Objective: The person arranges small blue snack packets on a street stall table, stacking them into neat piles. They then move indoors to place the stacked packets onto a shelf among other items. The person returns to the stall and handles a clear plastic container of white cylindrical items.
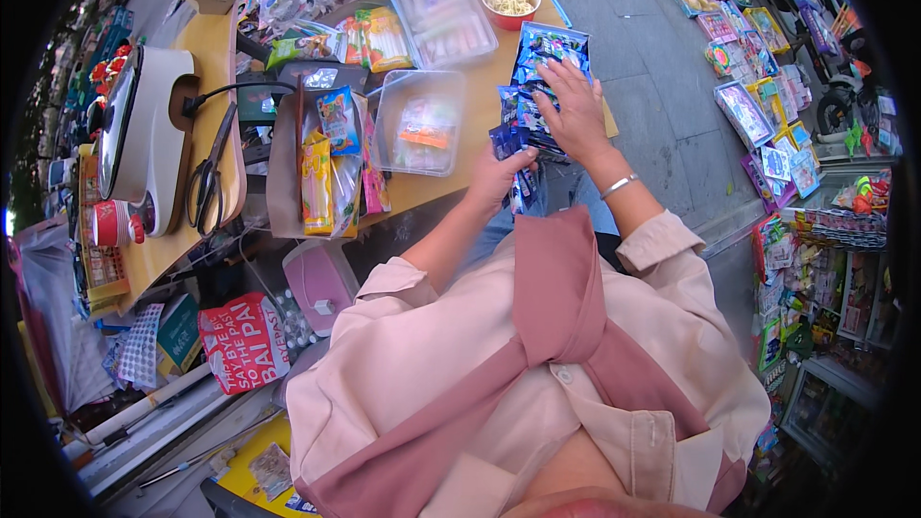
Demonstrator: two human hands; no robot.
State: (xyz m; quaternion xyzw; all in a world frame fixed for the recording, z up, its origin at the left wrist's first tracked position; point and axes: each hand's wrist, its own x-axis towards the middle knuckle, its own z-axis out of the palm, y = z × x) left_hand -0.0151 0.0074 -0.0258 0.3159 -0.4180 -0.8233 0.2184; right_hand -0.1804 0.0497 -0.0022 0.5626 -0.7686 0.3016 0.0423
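A carton (568,32) full of small blue shiny packets (532,50) sits at the right edge of the wooden table (432,191). At its near end, my left hand (500,176) grips several dark blue packets (509,140), which hang below the thumb. My right hand (575,111) lies over the packets in the carton, palm down with its fingers spread. A metal bracelet (620,186) circles the right wrist. What lies under the right palm is hidden. Left of my hands stands a clear plastic box (421,158) with wrapped items inside.
Behind are a lidded clear box (445,18) and two paper bowls of noodles (511,1). A box of snack packets (288,194), black scissors (207,183) and an electric cooker (155,137) stand to the left. Packaged toys (745,115) line the pavement at right.
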